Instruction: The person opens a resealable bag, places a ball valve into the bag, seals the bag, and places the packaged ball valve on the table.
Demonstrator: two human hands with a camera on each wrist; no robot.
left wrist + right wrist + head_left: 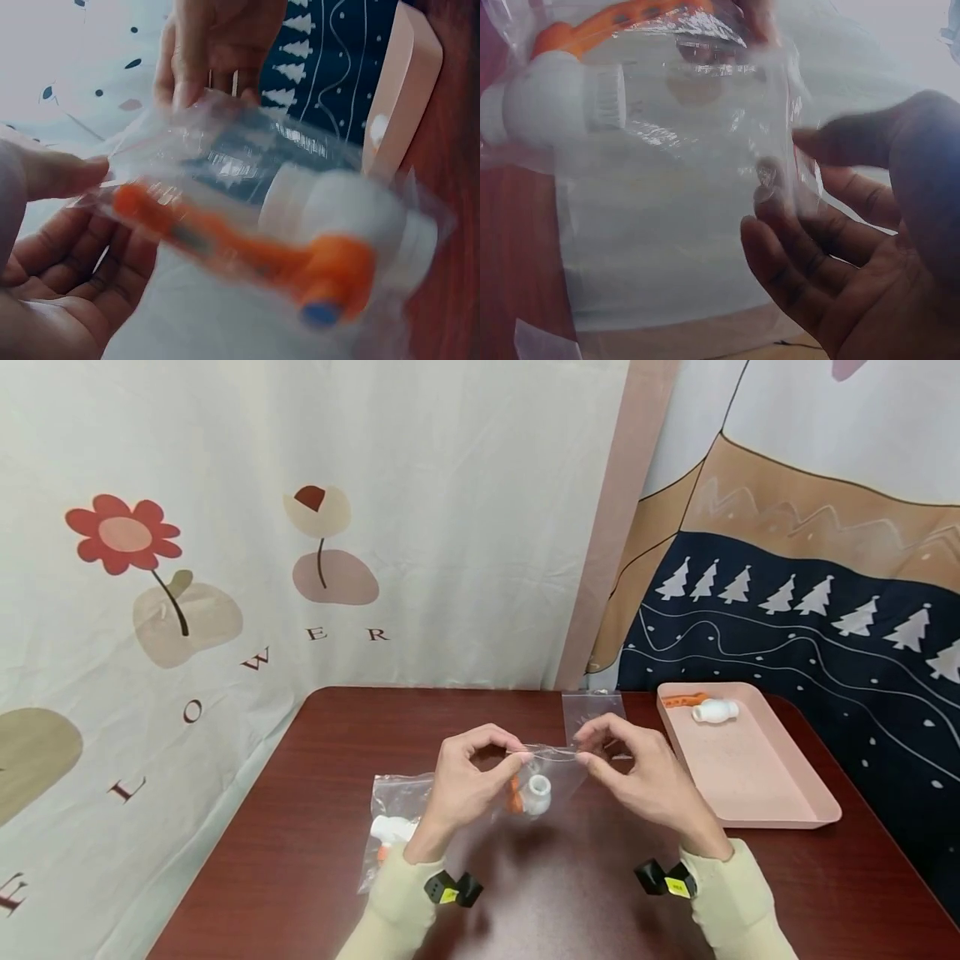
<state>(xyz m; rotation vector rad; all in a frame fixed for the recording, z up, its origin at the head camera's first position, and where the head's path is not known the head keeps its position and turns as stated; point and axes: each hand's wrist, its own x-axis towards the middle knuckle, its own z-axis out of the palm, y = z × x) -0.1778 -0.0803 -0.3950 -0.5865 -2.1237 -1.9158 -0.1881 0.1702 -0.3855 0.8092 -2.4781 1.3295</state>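
Observation:
In the head view, a see-through zip bag (558,770) hangs above the table between both hands. Inside it is a white plastic valve (537,793) with an orange handle; the left wrist view shows the orange handle (225,244) with a blue spot at its end, beside the white body (337,202). My left hand (467,781) pinches one end of the bag's mouth between thumb and finger. At the other end, my right hand (648,770) pinches the mouth too. From the right wrist view, the valve (544,101) sits at the far end of the bag.
A pink tray (750,785) stands right, holding a white valve body (715,711) and an orange handle (684,700). Another bag (390,787) with white and orange parts lies left, partly behind my left arm. A flat see-through bag (591,708) lies at the table's back edge.

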